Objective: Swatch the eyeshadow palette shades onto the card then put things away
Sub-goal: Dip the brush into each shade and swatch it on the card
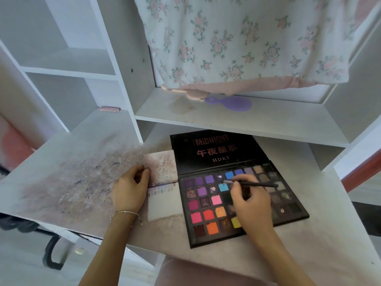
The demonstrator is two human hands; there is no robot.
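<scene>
Right hand (250, 205) pinches thin black brush (253, 184), tip over open black eyeshadow palette (237, 203). Left hand (128, 188), fingers curled, grips stained white folded card (164, 186) just left of palette.

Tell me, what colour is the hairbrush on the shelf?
The hairbrush is lilac purple, seen in the head view.

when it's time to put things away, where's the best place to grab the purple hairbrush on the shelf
Probably by its handle. The purple hairbrush lies flat on the shelf, handle pointing left, head to the right. The floral cloth hangs just behind it, so come in from the open front edge and pinch the narrow handle across its width from above.
</scene>
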